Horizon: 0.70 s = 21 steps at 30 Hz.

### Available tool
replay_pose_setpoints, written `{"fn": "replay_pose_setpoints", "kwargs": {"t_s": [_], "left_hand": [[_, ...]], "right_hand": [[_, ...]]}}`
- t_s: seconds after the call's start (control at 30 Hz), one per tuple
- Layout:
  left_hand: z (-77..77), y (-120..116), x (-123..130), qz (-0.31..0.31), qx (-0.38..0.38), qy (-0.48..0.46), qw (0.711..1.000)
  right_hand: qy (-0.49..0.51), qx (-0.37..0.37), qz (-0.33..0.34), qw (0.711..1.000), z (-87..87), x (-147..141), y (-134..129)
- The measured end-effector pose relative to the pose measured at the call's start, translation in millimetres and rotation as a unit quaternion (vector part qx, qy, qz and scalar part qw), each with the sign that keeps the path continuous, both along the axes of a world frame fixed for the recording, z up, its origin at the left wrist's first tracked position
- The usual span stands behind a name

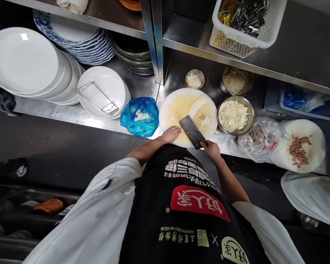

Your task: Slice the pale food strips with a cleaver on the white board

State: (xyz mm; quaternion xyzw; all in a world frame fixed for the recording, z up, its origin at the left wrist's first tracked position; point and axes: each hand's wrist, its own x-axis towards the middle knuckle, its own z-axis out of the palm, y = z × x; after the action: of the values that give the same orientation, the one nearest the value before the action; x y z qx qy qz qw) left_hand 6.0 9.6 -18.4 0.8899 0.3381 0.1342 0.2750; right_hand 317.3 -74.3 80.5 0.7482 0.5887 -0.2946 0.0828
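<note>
Nearest the camera, my black apron (192, 205) hides part of the counter (143, 80) before the round board (169, 106). My right hand (211, 150) encloses the handle of a cleaver (193, 130), largely concealing it; the blade slants over the board. My left hand (171, 135) rests on the board's near-left part, fingers bent; whether they pin anything, I cannot tell. A pale strip (198, 105) lies on the board's far-right part. A blue bag (151, 123) stands just left of the board, a metal bowl (251, 123) just right: side clearance tight. The board's far-left edge is unobstructed.
</note>
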Motion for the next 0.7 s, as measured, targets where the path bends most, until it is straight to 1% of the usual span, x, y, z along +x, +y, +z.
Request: {"fn": "replay_pose_setpoints", "kwargs": {"t_s": [0.1,0.23,0.4,0.5,0.6,0.7], "left_hand": [[0.6,1.8,2.1,-0.002,-0.004,0.014,1.0],[2.3,4.9,5.7,-0.007,0.003,0.016,1.0],[0.4,9.6,16.9,0.011,0.038,0.031,0.999],[-0.1,16.2,25.9,0.011,0.065,0.039,0.997],[2.4,25.7,34.3,-0.019,0.09,0.058,0.994],[8.0,35.6,41.4,-0.066,0.099,0.107,0.987]], "right_hand": [[0.003,-0.011,0.014,1.0,-4.1,-3.6,5.5],[0.007,-0.014,0.003,1.0,-13.1,-0.4,6.5],[0.016,-0.005,-0.018,1.0,-20.4,8.3,6.4],[0.02,-0.006,-0.022,1.0,-22.5,8.3,6.6],[0.023,-0.007,-0.033,0.999,-23.4,5.4,5.3],[0.039,0.002,-0.039,0.998,-22.0,4.7,3.7]]}}
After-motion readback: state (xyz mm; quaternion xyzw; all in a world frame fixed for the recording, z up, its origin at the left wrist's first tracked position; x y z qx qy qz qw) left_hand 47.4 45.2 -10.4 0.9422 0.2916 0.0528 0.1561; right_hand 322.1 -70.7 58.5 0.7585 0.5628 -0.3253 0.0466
